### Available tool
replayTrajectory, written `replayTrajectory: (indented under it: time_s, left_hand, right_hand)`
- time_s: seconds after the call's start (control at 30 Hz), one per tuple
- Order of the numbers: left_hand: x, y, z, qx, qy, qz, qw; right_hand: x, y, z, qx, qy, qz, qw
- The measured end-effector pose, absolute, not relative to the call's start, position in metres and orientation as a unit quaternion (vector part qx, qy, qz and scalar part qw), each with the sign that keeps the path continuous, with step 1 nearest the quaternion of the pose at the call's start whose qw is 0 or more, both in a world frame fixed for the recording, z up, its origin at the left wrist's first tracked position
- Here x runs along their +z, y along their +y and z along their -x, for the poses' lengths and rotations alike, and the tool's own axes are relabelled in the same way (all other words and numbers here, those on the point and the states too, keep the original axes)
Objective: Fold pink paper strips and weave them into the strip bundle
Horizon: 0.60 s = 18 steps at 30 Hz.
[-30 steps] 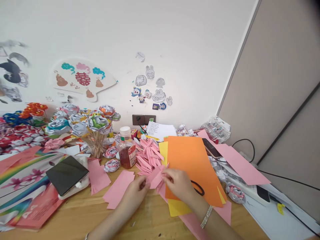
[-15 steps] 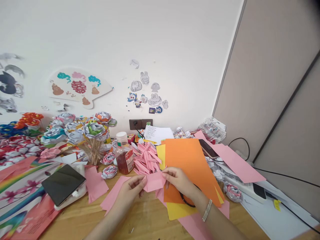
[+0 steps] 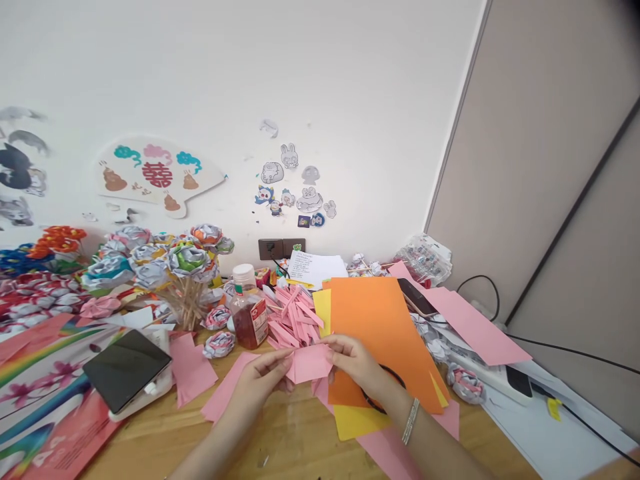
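Observation:
Both my hands pinch a small pink paper piece [image 3: 310, 363] held just above the wooden table [image 3: 150, 440]. My left hand [image 3: 261, 378] grips its left edge with closed fingers. My right hand [image 3: 356, 364] grips its right edge and wears a silver bracelet at the wrist. Right behind the piece lies a heap of folded pink paper strips [image 3: 291, 318]. Under my right hand lie an orange sheet [image 3: 375, 327] and a yellow sheet [image 3: 357, 421].
A red-filled bottle [image 3: 249, 317] stands left of the strips, beside paper roses on sticks [image 3: 185, 267]. A tablet [image 3: 126, 368] lies at the left, a phone [image 3: 417, 298] and pink sheets [image 3: 473, 327] at the right. Black scissors [image 3: 395, 379] peek out near my right wrist.
The view dropped slightly a second ago. My hands raised the pink piece a little and drew it flat between them; in the last half second they hardly moved.

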<state>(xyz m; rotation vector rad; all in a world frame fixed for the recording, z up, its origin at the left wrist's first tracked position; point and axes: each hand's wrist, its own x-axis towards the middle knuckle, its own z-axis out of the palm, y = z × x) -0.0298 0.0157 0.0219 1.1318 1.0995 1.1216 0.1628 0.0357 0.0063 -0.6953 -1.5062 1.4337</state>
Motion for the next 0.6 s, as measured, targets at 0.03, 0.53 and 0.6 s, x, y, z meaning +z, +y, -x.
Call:
replayTrajectory:
  time_s: [0.03, 0.53, 0.6]
  left_hand:
    - [0.0218, 0.0157, 0.0300, 0.477, 0.466, -0.481, 0.569]
    - [0.0245, 0.0125, 0.0263, 0.461, 0.457, -0.450, 0.614]
    - [0.0248, 0.0125, 0.0251, 0.440, 0.486, -0.463, 0.596]
  right_hand:
    - [0.0054, 0.0356, -0.1626, 0.581, -0.612, 0.281, 0.458]
    - [-0.0017, 0.0352, -0.1587, 0.461, -0.669, 0.333, 0.479]
    - [-0.0007, 0.0342, -0.1588, 0.444, -0.677, 0.344, 0.475]
